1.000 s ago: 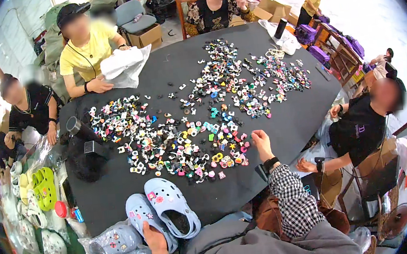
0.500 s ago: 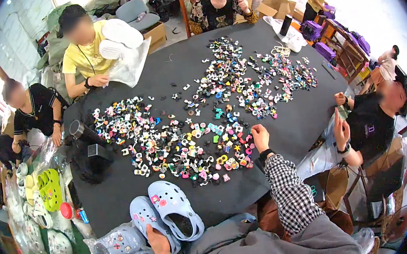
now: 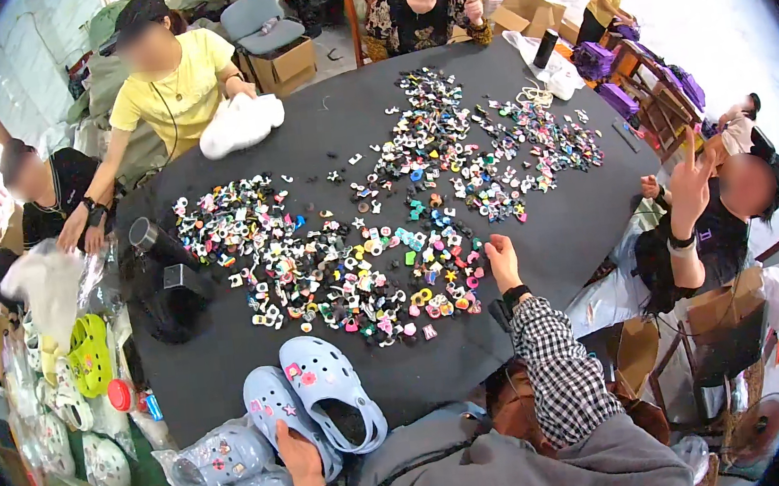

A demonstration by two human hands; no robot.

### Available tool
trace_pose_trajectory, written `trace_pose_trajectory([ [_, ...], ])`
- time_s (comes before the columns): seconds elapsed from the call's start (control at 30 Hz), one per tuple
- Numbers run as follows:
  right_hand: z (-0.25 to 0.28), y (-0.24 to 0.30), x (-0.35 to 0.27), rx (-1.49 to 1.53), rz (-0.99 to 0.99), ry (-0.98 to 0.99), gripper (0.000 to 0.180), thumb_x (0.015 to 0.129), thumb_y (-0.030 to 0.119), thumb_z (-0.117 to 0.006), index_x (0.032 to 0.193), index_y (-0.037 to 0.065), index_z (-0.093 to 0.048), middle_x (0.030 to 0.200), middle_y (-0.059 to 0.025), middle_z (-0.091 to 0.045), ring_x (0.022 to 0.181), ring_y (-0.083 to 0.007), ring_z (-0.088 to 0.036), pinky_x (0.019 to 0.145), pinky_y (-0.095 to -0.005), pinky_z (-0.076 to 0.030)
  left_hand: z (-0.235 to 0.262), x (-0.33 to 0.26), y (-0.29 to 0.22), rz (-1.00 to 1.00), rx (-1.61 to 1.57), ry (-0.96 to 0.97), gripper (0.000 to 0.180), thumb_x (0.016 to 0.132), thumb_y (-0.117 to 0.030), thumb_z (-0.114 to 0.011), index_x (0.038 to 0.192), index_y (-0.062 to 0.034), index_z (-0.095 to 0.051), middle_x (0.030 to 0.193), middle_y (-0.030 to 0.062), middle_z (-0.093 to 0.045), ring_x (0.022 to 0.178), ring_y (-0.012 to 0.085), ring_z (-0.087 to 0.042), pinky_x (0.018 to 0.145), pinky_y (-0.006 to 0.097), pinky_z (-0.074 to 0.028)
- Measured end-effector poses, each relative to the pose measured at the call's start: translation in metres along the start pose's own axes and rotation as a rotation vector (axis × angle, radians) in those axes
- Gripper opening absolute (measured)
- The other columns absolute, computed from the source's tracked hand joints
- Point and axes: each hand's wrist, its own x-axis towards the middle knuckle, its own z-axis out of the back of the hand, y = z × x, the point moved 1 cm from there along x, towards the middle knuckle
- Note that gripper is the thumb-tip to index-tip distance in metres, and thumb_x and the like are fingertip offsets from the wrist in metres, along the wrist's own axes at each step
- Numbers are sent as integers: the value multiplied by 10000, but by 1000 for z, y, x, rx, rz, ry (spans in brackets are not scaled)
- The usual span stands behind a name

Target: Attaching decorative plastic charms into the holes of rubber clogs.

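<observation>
Big black bench fills the middle of the room, with people sat all round it and boxes, chairs and purple stuff stacked toward the back. Loads of tiny colourful charms are scattered across it in loose piles, thickest through the centre and up toward the far right.

Person wearing the camera is at the near edge. Their left hand rests on a pale blue clog, fingers curled over its heel end, so they're holding it. A second pale blue clog lies right beside it, touching, both with a few charms stuck on top. Just left of those, more clogs sit inside a clear bag.

Right hand, checked sleeve, is out over the near-right edge of the charm pile, fingers loosely bent and close together, tips down among the charms. Can't tell if it's actually got one pinched.

Across the bench someone in a yellow shirt has both hands on a white bundle. A black bag sits at the left edge, and a green clog lies off the bench on the left. Person on the right has one hand raised.
</observation>
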Motion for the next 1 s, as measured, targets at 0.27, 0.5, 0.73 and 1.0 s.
trace_pose_trajectory([
  [0.27,23,-13,-49,104,-30,38,252,867,88,-560,1105,5,-565,1030,-103,-603,876,-178,-590,758,-284,-483,-29,-7,-14,77,-117,1,446,957,-335,-459,1261,-10,-480,1225,83,-550,1137,225,-492,1012,352,-358],
  [0.5,23,24,-97,-150,202,111,201,839,45,-562,1032,33,-615,940,-119,-577,834,-231,-581,760,-334,-472,-37,-9,-20,110,-235,35,413,925,-253,-542,1245,3,-486,1258,84,-524,1162,214,-473,1034,364,-324],
  [0.73,10,50,-126,-256,267,174,248,818,42,-582,1064,61,-610,958,-123,-555,791,-255,-575,705,-344,-468,-31,-7,-17,91,-193,7,406,919,-253,-550,1232,-1,-493,1242,74,-530,1151,199,-469,1039,344,-312],
  [1.0,-5,54,-121,-493,489,172,218,753,27,-589,965,70,-613,880,-116,-579,836,-305,-543,752,-400,-442,-32,-6,-17,92,-201,-10,362,919,-258,-552,1179,-7,-525,1192,67,-554,1110,189,-492,1005,336,-345],
])
